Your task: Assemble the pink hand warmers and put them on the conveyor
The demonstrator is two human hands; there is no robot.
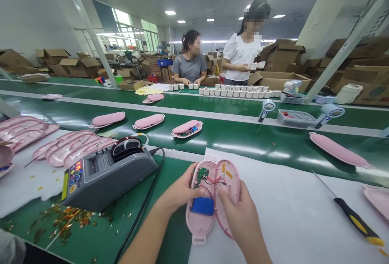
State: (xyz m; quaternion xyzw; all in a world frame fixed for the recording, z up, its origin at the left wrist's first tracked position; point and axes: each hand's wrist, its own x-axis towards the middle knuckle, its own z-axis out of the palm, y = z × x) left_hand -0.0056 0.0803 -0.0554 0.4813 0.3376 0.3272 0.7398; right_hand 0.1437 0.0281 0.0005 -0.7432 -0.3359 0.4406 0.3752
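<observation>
Pink casing [212, 199], opened, in both grips: left hand [179, 193] clasps one half; right hand [240, 215] apparently pinches the other.

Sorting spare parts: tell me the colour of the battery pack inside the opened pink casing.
Blue. The battery pack lies in the opened pink casing, seen best in the head view.

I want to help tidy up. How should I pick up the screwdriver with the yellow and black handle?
Grip the screwdriver by its thick yellow-and-black handle, coming from above on the right side. It lies flat on the white mat with its thin metal tip pointing up-left, so the handle end is fatter and blunter, and probably safer to hold.
</observation>
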